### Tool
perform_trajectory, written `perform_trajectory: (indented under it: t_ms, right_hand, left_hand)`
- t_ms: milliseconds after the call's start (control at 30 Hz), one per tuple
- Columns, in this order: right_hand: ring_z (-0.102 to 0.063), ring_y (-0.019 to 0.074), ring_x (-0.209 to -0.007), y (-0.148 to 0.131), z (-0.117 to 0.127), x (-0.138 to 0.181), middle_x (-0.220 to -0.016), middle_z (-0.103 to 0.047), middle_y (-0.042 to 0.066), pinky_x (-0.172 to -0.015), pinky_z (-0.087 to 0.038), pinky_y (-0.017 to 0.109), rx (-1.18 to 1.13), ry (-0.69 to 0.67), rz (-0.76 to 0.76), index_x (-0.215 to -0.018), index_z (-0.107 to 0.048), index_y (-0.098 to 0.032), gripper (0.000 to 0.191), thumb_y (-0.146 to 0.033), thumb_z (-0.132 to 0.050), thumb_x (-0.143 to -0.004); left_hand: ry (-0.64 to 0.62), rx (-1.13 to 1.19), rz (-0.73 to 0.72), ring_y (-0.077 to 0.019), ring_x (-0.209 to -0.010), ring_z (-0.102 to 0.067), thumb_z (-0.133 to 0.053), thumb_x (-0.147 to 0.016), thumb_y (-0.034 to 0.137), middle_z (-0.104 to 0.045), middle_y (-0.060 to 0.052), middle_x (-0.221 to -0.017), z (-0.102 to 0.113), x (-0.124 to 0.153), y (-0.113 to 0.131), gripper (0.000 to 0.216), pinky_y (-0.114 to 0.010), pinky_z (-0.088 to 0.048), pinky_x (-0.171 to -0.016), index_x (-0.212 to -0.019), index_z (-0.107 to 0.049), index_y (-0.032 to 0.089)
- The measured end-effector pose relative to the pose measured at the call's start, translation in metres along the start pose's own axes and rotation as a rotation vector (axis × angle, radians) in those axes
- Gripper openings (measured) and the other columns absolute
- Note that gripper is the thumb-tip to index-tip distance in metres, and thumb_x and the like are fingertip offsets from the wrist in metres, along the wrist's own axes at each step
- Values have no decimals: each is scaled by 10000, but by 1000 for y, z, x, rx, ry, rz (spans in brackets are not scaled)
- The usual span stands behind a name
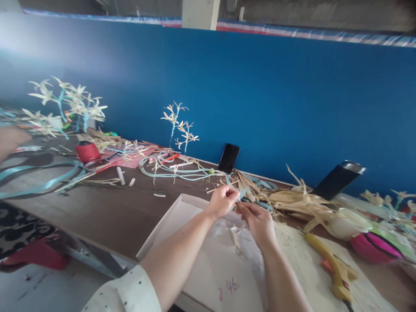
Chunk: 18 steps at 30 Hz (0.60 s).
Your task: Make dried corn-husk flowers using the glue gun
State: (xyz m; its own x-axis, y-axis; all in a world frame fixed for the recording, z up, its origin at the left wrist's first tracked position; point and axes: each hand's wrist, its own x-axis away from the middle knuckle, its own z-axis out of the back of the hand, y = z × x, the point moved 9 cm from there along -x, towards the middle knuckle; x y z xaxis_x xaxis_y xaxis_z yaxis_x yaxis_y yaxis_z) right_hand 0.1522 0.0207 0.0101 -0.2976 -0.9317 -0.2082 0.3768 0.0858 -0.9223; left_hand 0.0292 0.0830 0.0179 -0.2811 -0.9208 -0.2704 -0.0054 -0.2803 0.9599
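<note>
My left hand and my right hand meet above a flat white box lid on the brown table. Both pinch a small pale blue strip between their fingertips. Bits of dried straw lie on the white surface just below the hands. A loose heap of dried husk sits right behind them.
A yellow glue gun lies to the right, by a white bowl and a pink object. A black phone and a dark flask lean on the blue wall. Straw flowers, a red spool, blue ribbon and another person's hand are at left.
</note>
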Motion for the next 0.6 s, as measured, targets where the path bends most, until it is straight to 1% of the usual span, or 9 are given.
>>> perform_trajectory:
  t_ms: [100, 200, 333, 467, 533, 600]
  right_hand:
    - [-506, 135, -502, 6, 1, -1, -619, -651, 40, -434, -325, 232, -17, 4, -20, -762, -728, -163, 367, -511, -629, -701]
    - [-492, 135, -491, 12, 4, -1, -622, -653, 44, -426, -319, 233, -68, 40, -54, -821, -730, -156, 402, -525, -641, -687]
    - [-480, 133, -490, 16, 12, 0, -640, -657, 44, -430, -323, 230, -111, 124, -65, -864, -725, -157, 410, -519, -644, -688]
    - [-439, 119, -455, 13, 16, -1, -599, -631, 19, -431, -336, 234, -91, 142, -52, -880, -722, -174, 380, -498, -637, -702]
    - [-431, 119, -440, 11, 16, -1, -563, -610, 9, -428, -338, 237, -56, 134, -48, -885, -724, -173, 382, -495, -631, -703]
    - [-448, 124, -446, 8, 17, -1, -574, -619, 14, -440, -348, 242, -16, 139, -32, -880, -728, -172, 386, -497, -619, -703]
  left_hand:
    - [-2, 16, 0, -86, -578, -475, -574, -744, 375, -541, 17, -609, 0, 0, 1, 238, -195, -373, -568, -710, -575, 139]
    - [-51, 57, 13, -81, -537, -450, -560, -752, 411, -531, 15, -586, -2, -2, 0, 280, -190, -357, -518, -717, -605, 137]
    - [-87, 113, 47, -89, -523, -459, -530, -765, 469, -578, -11, -643, -3, -3, -4, 363, -189, -349, -460, -822, -661, 136]
    - [-152, 124, 33, -85, -549, -474, -606, -717, 462, -621, -30, -714, -11, -2, -5, 388, -185, -363, -479, -900, -686, 129]
    - [-175, 132, 44, -84, -553, -480, -635, -696, 450, -623, -30, -696, -15, -1, -6, 398, -183, -361, -485, -919, -690, 124]
    - [-176, 133, 59, -81, -539, -476, -655, -682, 442, -618, -22, -651, -16, 0, -6, 399, -185, -355, -490, -917, -694, 122]
